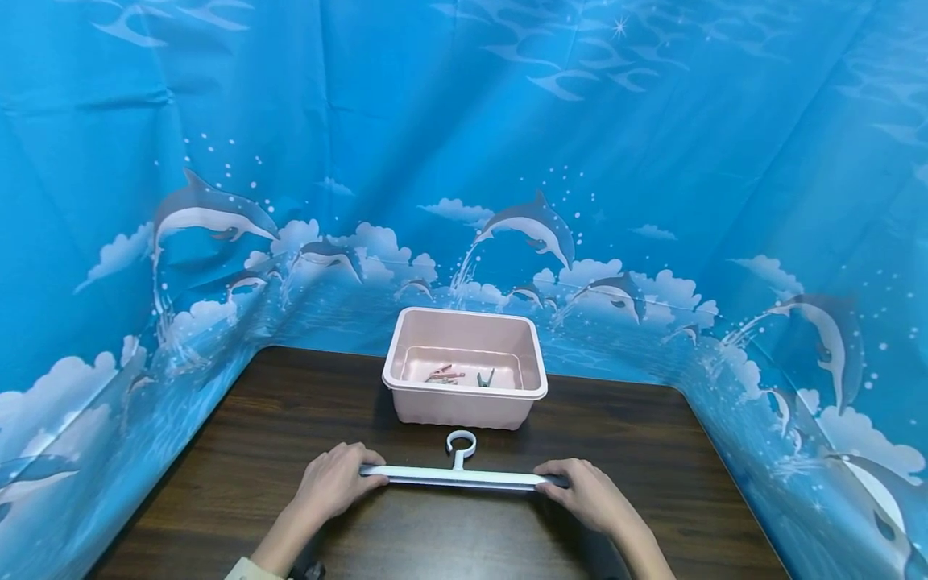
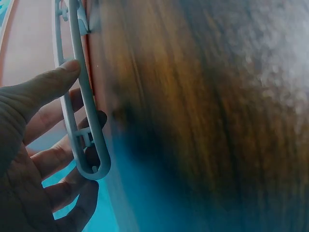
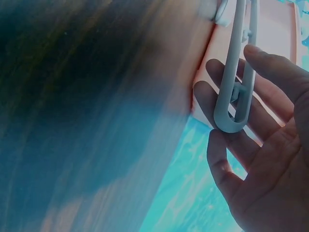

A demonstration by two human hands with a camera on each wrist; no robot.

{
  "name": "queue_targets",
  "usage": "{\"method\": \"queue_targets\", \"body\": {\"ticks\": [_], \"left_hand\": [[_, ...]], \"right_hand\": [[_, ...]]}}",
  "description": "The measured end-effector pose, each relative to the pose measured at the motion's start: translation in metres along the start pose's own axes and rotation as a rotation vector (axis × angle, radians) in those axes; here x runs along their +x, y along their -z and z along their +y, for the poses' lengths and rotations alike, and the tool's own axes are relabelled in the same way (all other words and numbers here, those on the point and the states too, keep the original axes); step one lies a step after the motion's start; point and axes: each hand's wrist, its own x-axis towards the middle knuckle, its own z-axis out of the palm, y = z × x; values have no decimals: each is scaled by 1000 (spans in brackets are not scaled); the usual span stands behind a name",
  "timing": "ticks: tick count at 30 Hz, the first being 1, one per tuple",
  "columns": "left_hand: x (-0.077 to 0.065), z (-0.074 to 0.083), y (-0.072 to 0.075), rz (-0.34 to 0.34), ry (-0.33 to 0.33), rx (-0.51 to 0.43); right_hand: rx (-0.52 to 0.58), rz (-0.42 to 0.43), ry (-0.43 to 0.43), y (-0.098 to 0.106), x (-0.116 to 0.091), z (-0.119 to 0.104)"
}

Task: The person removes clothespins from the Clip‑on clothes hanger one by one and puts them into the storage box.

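Note:
A white plastic hanger point(image 1: 458, 476) with a curled hook point(image 1: 461, 442) is stretched between both hands in the head view, its hook toward the bin. My left hand point(image 1: 335, 482) pinches its left end, thumb on the near side and fingers behind. At the other end, my right hand point(image 1: 589, 493) pinches it the same way. Both wrist views show the hanger's body point(image 2: 89, 96) as a long, narrow loop with rounded ends and small cross-pieces inside. Thumb and fingers press it from opposite sides in the right wrist view, near its rounded end point(image 3: 231, 126).
Just beyond the hanger stands a pale pink bin point(image 1: 464, 409) holding several small clothespins point(image 1: 444, 374), among them a dark green one point(image 1: 486, 378). The dark wooden table point(image 1: 290, 403) is bordered at the back and sides by a blue dolphin-print curtain point(image 1: 406, 121).

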Motion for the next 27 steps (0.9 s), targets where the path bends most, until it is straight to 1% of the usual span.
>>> {"method": "queue_targets", "body": {"ticks": [3, 9, 12, 20, 27], "left_hand": [[2, 0, 1, 10, -7, 3], [3, 2, 0, -5, 5, 1], [4, 3, 0, -1, -4, 3], [2, 3, -3, 22, -15, 27], [3, 3, -8, 7, 4, 17]], "right_hand": [[-20, 10, 2, 0, 4, 0], [-30, 19, 4, -2, 8, 4], [-30, 23, 0, -5, 9, 7], [-14, 10, 5, -9, 12, 12], [-18, -25, 17, -7, 16, 11]]}}
